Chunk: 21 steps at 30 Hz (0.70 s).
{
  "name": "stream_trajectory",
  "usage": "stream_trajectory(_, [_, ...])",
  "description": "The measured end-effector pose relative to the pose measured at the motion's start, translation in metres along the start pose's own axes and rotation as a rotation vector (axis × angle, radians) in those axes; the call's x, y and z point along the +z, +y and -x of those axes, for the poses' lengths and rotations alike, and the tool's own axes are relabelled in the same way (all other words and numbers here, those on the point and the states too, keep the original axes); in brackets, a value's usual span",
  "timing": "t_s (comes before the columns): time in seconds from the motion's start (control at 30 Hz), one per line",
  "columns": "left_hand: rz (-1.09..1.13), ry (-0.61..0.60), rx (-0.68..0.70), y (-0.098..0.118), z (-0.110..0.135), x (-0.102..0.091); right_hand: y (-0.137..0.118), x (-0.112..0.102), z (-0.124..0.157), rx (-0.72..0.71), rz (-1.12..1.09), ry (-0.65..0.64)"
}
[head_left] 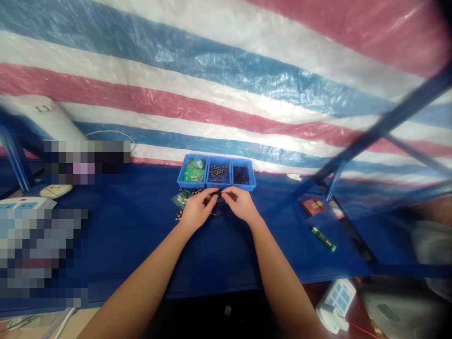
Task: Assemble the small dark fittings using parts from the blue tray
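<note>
My left hand and my right hand meet over the blue table, fingertips pinched together. Between them is a small dark part, too small to name and partly covered by the fingers. Just beyond stand three joined blue bins. The left bin contains green-tinted plastic bags, the middle one brass-coloured metal pieces, the right one small black pieces. Loose metal pieces and a small clear bag lie beside my left hand, partly hidden by it.
At the right lie a red box and a green tube-shaped pack, near a blue metal frame. A white power strip sits below the table's right edge. Another power strip is at left. Striped sheeting hangs behind.
</note>
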<state>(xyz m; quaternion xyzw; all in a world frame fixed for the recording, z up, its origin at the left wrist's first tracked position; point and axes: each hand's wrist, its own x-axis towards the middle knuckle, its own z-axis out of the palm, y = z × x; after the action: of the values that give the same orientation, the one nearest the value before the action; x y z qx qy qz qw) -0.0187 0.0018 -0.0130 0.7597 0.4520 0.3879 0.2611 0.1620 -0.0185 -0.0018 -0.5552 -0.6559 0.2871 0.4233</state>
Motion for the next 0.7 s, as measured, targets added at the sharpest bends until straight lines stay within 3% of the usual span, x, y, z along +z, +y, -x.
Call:
stream_trajectory(0.17, [-0.003,0.028,0.014,-0.0013,0.0000,-0.0001,-0.0051,0.0050,0.0009,-0.031,-0.130,0.026])
stream_trajectory(0.7, [0.036,0.041,-0.004,0.0026,0.0001,-0.0043,-0.0047,0.0078,0.0007,0.006,-0.227,0.042])
